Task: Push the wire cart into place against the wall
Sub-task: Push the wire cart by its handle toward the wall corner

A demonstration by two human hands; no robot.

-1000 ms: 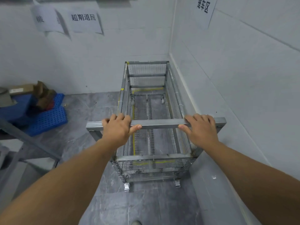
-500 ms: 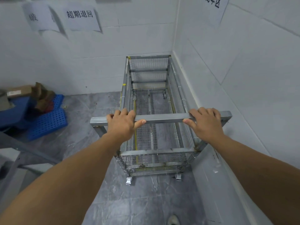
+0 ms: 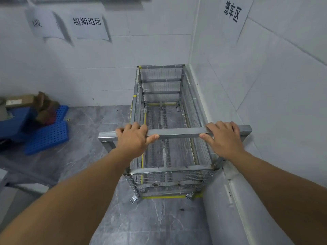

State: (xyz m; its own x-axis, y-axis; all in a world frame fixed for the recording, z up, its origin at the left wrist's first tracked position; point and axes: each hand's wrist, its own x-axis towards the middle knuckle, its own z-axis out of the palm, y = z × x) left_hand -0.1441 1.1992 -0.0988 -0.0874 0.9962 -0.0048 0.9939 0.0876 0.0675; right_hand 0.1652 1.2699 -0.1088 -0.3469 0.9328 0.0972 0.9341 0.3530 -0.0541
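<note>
An empty silver wire cart (image 3: 161, 82) with mesh sides stands in the corner of a white-tiled room. Its far end sits against the back wall (image 3: 99, 80) and its right side runs along the right wall (image 3: 265, 82). A square metal handle bar (image 3: 178, 132) crosses its near end. My left hand (image 3: 133, 138) grips the left part of the bar, thumb under it. My right hand (image 3: 224, 138) grips the right part. Two casters show under the near end, with yellow floor tape between them.
Blue perforated plastic pallets (image 3: 46, 137) with cardboard and a blue object lie on the grey floor at left. A grey ledge (image 3: 223, 206) runs along the foot of the right wall. Paper signs (image 3: 87, 25) hang on both walls. Metal framing shows at lower left.
The cart has rolled forward into the corner, its far end now against the back wall. Both hands stayed on the handle bar and moved forward with it.
</note>
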